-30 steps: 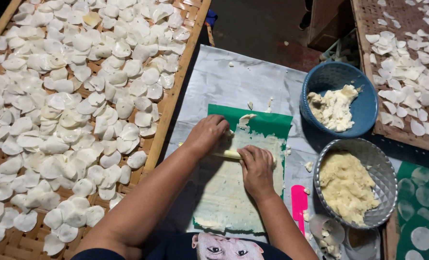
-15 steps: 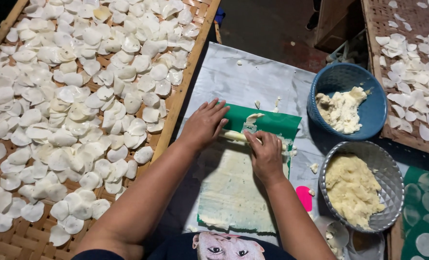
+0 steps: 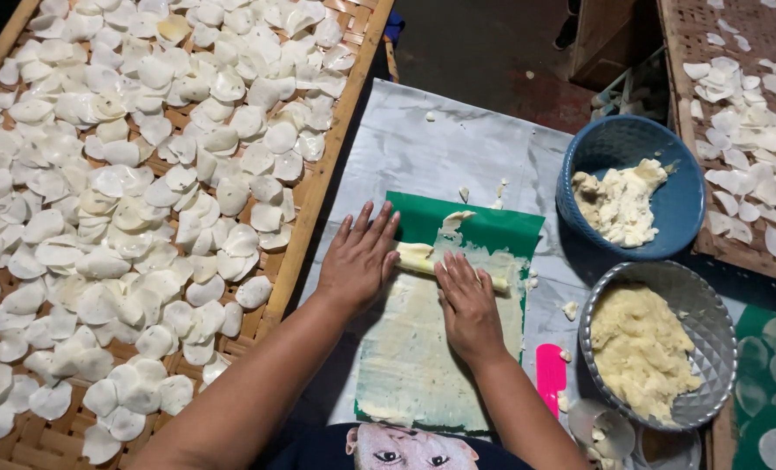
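My left hand [image 3: 359,255] and my right hand [image 3: 468,300] lie flat, fingers stretched, on a pale roller [image 3: 416,257] that rests across a green sheet [image 3: 491,228]. The sheet is smeared with a thin layer of pale dough [image 3: 414,357] below the roller. Only the roller's left end and a bit at the right show between and beside my hands. Both palms press on it side by side.
A blue bowl [image 3: 677,209] with dough lumps and a metal bowl [image 3: 715,335] of yellowish dough stand at the right. A pink scraper [image 3: 549,377] lies beside the sheet. Woven trays [image 3: 314,187] covered with several thin white discs flank the grey cloth [image 3: 458,144].
My hands and the roller have moved away from me up the green sheet, then come slightly back toward me. More smeared dough shows below them.
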